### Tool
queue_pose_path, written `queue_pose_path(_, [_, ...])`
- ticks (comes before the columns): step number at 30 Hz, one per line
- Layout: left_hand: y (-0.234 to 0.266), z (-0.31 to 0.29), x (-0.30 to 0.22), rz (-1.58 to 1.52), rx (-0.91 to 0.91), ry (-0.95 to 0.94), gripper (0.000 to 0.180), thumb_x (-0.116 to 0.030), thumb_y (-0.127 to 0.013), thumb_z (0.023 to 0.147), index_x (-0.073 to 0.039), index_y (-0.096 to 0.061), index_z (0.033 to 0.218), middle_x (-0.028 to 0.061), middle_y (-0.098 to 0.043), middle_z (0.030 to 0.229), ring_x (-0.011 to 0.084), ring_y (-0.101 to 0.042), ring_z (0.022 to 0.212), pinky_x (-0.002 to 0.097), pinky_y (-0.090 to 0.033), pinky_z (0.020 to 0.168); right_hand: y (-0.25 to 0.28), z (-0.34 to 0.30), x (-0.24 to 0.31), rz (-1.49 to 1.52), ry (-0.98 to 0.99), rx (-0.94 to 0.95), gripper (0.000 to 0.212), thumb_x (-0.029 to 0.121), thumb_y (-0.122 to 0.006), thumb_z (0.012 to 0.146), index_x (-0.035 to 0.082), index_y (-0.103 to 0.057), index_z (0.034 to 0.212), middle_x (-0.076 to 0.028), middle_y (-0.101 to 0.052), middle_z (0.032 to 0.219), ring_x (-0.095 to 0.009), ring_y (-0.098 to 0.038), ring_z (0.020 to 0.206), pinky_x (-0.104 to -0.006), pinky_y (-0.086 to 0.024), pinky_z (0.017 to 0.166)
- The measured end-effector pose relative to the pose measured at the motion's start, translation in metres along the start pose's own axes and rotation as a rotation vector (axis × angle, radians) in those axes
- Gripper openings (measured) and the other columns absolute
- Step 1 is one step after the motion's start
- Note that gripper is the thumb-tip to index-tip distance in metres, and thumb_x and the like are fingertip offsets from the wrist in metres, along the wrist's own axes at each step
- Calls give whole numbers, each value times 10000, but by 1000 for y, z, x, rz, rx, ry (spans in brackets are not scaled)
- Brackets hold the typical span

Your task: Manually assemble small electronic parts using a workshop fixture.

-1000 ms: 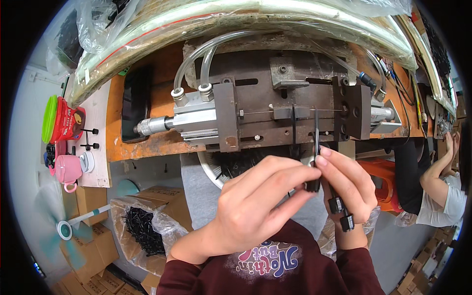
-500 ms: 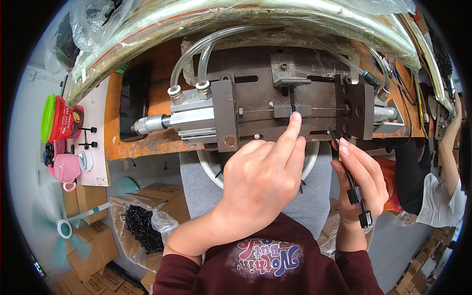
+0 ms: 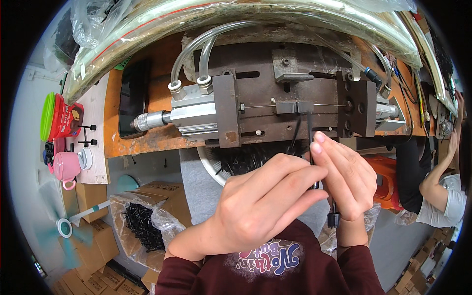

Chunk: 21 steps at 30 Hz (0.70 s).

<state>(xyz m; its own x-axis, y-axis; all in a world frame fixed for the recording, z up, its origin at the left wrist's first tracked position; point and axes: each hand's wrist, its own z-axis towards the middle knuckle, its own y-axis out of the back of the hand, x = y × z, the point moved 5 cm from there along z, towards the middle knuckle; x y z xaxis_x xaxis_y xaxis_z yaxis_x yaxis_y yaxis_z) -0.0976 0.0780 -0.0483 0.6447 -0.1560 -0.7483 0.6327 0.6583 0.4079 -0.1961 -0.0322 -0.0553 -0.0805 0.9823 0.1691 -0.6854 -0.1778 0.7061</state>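
Observation:
My left hand [image 3: 265, 201] is closed, thumb and fingers pinching at a thin black rod-like plastic part [image 3: 310, 140] beside my right fingertips. My right hand [image 3: 346, 179] is also closed and holds a similar black part, whose knobbed lower end [image 3: 334, 219] hangs below the fingers. Both hands are in front of a dark metal fixture [image 3: 265, 61]. Two small grey clamp blocks [image 3: 286, 107] sit at its middle on a thin horizontal rod. A further blurred black rod [image 3: 296, 132] slants just below the blocks, apart from my fingers.
A round white basket [image 3: 209, 164] of black parts rests on my lap. Clear hoses [image 3: 211, 39] rise from a silver cylinder [image 3: 194, 115]. A bag of black parts [image 3: 142, 226] stands at lower left, near a turning fan [image 3: 64, 227]. Another person's arm [image 3: 440, 164] is at far right.
My left hand has drawn back from the clamp blocks to my right fingers. The black part between the blocks has come out downward. My right hand has shifted left with its black parts.

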Motion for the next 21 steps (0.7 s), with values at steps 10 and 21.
queue_pose_path(10, [-21, -8, 20, 410, 124, 12, 329, -38, -823, 714, 26, -715, 1018, 186, -677, 1203, 201, -699, 723, 299, -575, 664, 18, -23, -32, 313, -474, -57, 840, 676, -225, 1000, 6, -730, 986, -169, -744, 960, -202, -647, 728, -274, -476, 650])
queue_pose_path(21, [-21, 8, 20, 643, 125, -75, 271, -162, -811, 756, -42, -732, 986, 108, -703, 1204, 136, -618, 587, 247, -488, 550, 23, -23, -30, 787, -857, 6, 237, 11, -815, 707, -2, -779, 941, -88, -737, 733, -140, -643, 574, -248, -496, 576])
